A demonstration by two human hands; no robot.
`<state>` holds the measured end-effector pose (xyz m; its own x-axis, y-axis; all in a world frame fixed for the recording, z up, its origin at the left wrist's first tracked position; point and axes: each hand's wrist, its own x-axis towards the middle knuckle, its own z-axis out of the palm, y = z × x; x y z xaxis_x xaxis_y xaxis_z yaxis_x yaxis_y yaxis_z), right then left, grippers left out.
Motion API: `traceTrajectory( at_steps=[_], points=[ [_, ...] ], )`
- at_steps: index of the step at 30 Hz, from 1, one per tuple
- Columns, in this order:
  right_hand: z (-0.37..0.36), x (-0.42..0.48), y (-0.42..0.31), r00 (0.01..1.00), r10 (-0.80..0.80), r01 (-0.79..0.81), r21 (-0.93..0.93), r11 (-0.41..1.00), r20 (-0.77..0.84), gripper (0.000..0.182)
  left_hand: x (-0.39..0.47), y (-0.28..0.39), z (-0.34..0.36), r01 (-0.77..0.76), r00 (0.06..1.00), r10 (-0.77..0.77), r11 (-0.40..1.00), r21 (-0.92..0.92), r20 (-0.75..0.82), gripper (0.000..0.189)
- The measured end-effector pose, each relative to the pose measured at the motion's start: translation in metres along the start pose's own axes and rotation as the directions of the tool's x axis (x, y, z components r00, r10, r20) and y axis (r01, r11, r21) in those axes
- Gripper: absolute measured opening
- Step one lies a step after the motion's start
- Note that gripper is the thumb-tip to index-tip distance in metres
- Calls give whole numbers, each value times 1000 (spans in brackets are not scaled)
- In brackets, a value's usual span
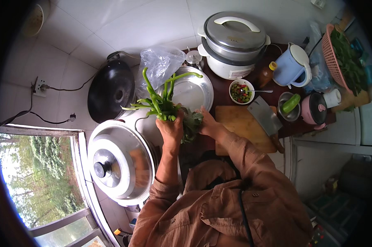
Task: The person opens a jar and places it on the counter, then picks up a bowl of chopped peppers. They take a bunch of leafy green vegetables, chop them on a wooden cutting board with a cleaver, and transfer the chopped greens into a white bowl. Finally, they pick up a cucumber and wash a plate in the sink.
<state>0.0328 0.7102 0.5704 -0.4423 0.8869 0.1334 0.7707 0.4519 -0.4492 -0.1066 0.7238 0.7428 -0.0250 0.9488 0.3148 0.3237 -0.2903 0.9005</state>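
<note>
My left hand (170, 129) is shut around a bunch of leafy green vegetables (157, 103). Its pale green cut stems stick up and out beyond my fist, and dark leaves droop on the other side. At that leafy end is my right hand (210, 123), touching the leaves with its thumb side up. The leaves hide part of its fingers, so its grip is unclear. Just beyond the bunch lies a wide metal basin (193, 89). A crumpled clear plastic bag (159, 63) rests against its far left rim. Right of my right hand is a wooden cutting board (232, 126) with a cleaver (264, 114) across it.
A black wok (113, 92) and a lidded steel pot (121, 163) stand at left. Behind are a rice cooker (235, 46) and blue kettle (289, 66). A bowl of chopped peppers (241, 91), cucumber bowl (283, 114), pink pot (312, 108) and pink basket (332, 58) sit right.
</note>
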Motion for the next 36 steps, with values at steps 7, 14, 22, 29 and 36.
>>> traceTrajectory(
  at_steps=[7, 14, 22, 29, 36],
  points=[
    [-83, -44, -24, 944, 241, -250, 10, 968, 227, 58, 15, 20, 13, -183, 979, 172, 977, 107, 104, 21],
    [-79, -148, -2, 954, 255, -227, 176, 958, -157, 39, 57, 23, 55, -549, 827, 485, 805, 223, 286, 26],
    [-77, -310, 57, 624, 589, -725, -98, 682, -514, 41, 34, -22, 105, -809, 546, 346, 453, 373, 763, 13],
    [-58, -331, 65, 493, 730, -847, -67, 528, -473, 35, -43, -6, 154, -916, 274, 311, 374, 148, 910, 15],
    [-67, -336, 61, 592, 672, -765, -48, 643, -445, 46, -87, -24, 183, -925, 232, 368, 369, 88, 900, 13]
  ],
)
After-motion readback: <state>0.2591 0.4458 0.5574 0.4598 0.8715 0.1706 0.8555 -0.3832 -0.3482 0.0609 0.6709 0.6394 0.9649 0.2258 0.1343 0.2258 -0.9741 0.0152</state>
